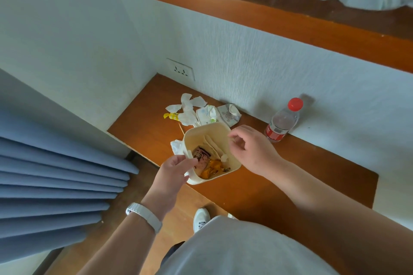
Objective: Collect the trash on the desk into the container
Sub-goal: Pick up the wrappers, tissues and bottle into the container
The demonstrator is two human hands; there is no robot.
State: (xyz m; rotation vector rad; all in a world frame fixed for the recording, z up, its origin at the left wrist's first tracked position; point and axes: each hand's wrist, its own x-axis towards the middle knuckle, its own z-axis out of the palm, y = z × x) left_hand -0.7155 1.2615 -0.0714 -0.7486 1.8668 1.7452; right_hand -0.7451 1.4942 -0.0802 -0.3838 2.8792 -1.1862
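The desk (290, 174) is brown wood, set against a white wall, with a blue curtain (55, 185) hanging off its left end. A cream bin (201, 138) stands on the desk near its front edge, already holding orange peel (212, 168) and a brown-printed wrapper (201, 155). The left hand (176, 169) grips the bin's near-left rim, fingers curled over it. The right hand (252, 152) hovers at the right rim, fingers loosely bent, with nothing visible between them. A bottle (282, 121) (red cap) stands upright by the wall, right of the bin. White wrappers (190, 107) lie heaped behind the bin, a tissue (176, 146) touches its left side, and a yellow sachet (171, 115) and a stick (182, 129) lie beside the heap.
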